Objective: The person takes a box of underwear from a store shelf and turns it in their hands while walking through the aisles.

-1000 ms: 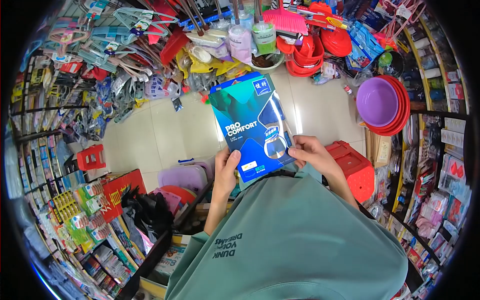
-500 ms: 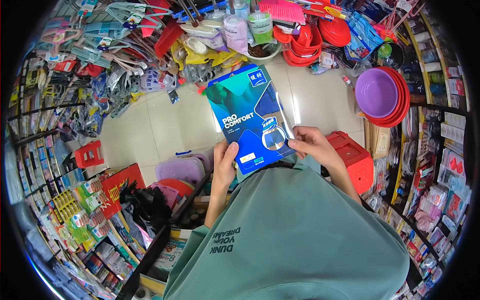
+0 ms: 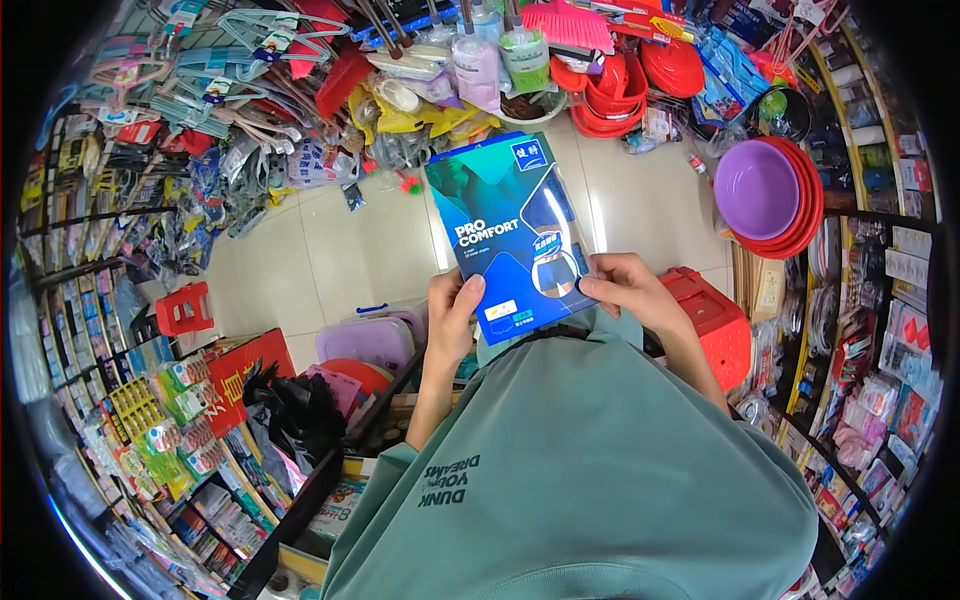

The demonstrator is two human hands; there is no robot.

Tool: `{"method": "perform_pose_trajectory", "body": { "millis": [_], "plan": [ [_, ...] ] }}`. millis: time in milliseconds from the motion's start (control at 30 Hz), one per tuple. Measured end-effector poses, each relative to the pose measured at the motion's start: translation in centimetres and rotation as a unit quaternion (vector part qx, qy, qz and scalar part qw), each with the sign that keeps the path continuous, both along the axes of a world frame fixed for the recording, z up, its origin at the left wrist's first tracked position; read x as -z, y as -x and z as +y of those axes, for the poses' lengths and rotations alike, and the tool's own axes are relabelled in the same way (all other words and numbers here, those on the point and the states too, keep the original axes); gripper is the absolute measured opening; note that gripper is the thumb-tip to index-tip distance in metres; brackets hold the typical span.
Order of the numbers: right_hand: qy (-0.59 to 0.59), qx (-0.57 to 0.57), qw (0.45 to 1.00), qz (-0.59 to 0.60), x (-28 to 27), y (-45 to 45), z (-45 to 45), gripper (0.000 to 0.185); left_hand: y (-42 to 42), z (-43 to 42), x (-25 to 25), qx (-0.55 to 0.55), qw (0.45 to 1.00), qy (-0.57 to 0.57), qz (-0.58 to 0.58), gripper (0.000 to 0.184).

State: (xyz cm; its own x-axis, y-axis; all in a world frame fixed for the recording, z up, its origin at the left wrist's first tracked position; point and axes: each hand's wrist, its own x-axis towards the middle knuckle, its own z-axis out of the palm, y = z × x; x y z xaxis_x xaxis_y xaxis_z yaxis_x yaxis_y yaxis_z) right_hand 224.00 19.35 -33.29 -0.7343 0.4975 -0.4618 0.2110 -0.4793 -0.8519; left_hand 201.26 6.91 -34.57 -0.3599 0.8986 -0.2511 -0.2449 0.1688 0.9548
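A flat blue and green underwear box [image 3: 505, 245], printed "PRO COMFORT" with a small picture of dark boxer shorts, is held in front of my torso, front face up and slightly turned. My left hand [image 3: 455, 310] grips its lower left edge, thumb on the front and fingers behind. At the lower right edge my right hand [image 3: 630, 290] also holds it, thumb on top, the other fingers partly hidden beneath or curled at the side. Glare runs along the right side of the box.
Pale tiled floor [image 3: 340, 250] lies beyond the box. Red basins with a purple basin [image 3: 757, 188] on top stand at the right, above a red stool [image 3: 712, 325]. Hangers [image 3: 270, 35] and cleaning goods line the far side. Stocked shelves flank both sides; a black bag [image 3: 290, 410] sits at left.
The box has shifted slightly to the right and tilted back a little in both hands. Both hands keep their hold on its lower edges.
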Motion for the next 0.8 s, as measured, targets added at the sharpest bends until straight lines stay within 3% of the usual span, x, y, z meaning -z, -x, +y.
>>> {"method": "perform_pose_trajectory", "body": {
  "millis": [800],
  "plan": [
    [-0.009,0.001,1.000,0.009,0.3,0.3,0.8,0.033,-0.2,1.0,0.5,-0.019,0.999,-0.034,-0.006,0.035]
  ]
}}
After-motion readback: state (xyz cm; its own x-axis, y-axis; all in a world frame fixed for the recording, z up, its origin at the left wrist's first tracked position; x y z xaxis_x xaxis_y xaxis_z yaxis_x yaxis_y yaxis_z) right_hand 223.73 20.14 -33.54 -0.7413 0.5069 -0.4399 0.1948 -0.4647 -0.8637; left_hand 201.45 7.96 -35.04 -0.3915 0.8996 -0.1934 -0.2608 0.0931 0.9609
